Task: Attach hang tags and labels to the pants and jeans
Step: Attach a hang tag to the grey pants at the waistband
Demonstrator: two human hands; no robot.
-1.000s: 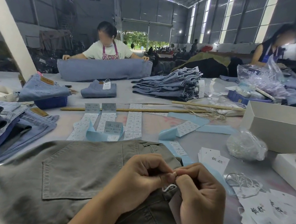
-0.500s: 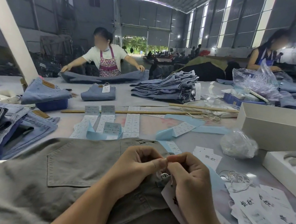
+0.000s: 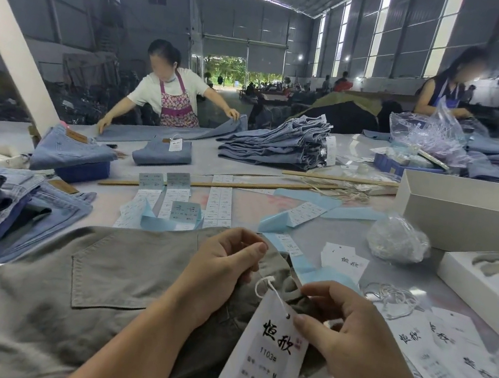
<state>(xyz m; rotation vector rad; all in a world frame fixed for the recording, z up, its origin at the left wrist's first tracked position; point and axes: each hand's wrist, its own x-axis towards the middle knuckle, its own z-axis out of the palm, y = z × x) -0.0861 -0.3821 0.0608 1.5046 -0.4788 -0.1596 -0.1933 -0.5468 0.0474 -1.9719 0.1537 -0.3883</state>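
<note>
On the near edge of the worktop: one pair of olive-grey pants, laid flat with a back pocket uppermost and the waistband toward the middle of the surface.

Left hand: fingers curled, pinching the pants fabric at the waistband. Right hand: thumb and forefinger pinching the top corner of a white hang tag, near its punched hole. The tag bears black brush characters and small printed lines; it lies tilted over the pants. A white string runs in a loop from the tag's hole to the waistband between the two hands.

Right of the hands: a spread of loose hang tags, a tangle of white cords, a clear plastic bag, and two white boxes.

Beyond the pants: strips of printed size labels on pale blue backing, and two long wooden sticks.

Left: a heap of blue jeans. Far side: a folded stack of jeans and a person in a floral apron smoothing denim.
</note>
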